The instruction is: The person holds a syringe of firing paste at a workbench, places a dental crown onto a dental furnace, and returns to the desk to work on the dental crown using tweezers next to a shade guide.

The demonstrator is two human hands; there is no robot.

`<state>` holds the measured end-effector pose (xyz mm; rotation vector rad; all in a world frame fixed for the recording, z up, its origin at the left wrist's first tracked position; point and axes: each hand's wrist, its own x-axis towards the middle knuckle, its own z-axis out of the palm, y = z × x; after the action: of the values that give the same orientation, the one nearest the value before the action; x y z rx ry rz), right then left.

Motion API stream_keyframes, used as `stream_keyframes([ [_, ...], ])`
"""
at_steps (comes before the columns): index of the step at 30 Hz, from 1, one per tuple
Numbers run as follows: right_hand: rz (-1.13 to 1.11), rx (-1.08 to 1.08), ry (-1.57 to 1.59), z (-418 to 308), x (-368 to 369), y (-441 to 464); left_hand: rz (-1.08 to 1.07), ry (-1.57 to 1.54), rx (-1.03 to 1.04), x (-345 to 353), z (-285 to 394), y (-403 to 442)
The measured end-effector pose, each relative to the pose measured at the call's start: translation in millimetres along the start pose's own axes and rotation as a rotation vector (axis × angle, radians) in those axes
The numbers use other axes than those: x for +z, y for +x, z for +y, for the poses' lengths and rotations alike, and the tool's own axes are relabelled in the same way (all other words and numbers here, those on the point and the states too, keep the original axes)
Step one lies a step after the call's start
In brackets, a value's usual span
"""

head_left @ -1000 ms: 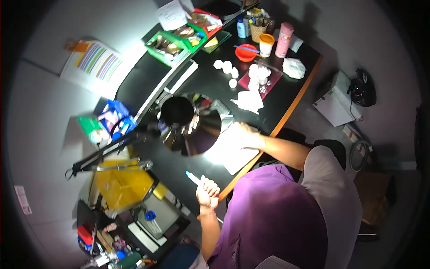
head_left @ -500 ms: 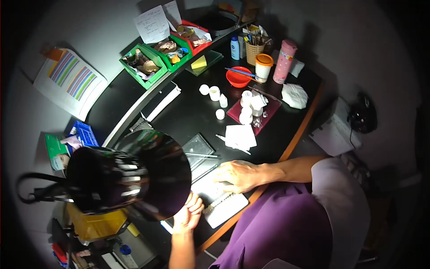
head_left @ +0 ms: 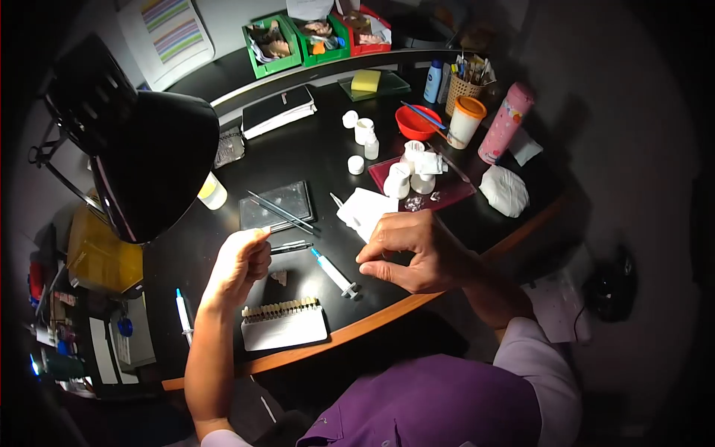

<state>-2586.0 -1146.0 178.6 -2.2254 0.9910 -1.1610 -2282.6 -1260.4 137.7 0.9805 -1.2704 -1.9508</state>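
My left hand [head_left: 244,257] is curled closed above the near left of the desk, beside a dark slab [head_left: 279,203] with two thin tools lying across it. What it holds, if anything, is hidden. My right hand [head_left: 413,257] hovers with thumb and fingertips brought close together; nothing between them can be made out. Between the hands lies a blue-tipped syringe [head_left: 333,273], with a black pen [head_left: 290,247] nearby. Close to the front edge rests a white tooth shade guide [head_left: 285,331] with a row of tooth-shaped tabs. A small pale piece [head_left: 279,277] lies just behind it.
A black lamp [head_left: 160,160] overhangs the left side. White jars [head_left: 398,181] stand on a dark red tray [head_left: 447,195], near white tissue [head_left: 365,211]. Further back are a red bowl [head_left: 415,123], an orange-lidded cup [head_left: 466,123] and a pink bottle [head_left: 506,123]. Another syringe [head_left: 183,313] lies left.
The view has shifted, and the lamp appears further up and left. My hands have come away from the shade guide, which is now uncovered, and are raised apart.
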Motion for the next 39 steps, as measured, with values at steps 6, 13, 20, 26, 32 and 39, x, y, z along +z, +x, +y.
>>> stream_keyframes([
  [6,-0.038,0.091,0.115,-4.4,-5.8,-10.7,-0.067,0.285,0.001,20.8,1.1,10.0],
  [13,-0.208,0.154,0.069,21.5,17.5,3.6,0.047,0.946,-0.010,33.0,12.0,7.5],
  [20,-0.228,0.097,0.005,47.4,64.4,48.3,-0.098,0.655,0.075,-14.8,-6.9,5.4],
  [26,-0.041,0.187,0.033,43.3,92.0,62.3,-0.117,0.214,-0.026,-24.3,-8.1,3.9],
  [32,0.043,0.158,-0.019,45.2,96.7,60.0,-0.251,-0.155,-0.027,-30.2,-15.3,13.2],
  [39,0.160,0.064,-0.128,48.8,111.8,60.5,-0.243,-0.526,-0.045,-14.4,-19.4,21.2],
])
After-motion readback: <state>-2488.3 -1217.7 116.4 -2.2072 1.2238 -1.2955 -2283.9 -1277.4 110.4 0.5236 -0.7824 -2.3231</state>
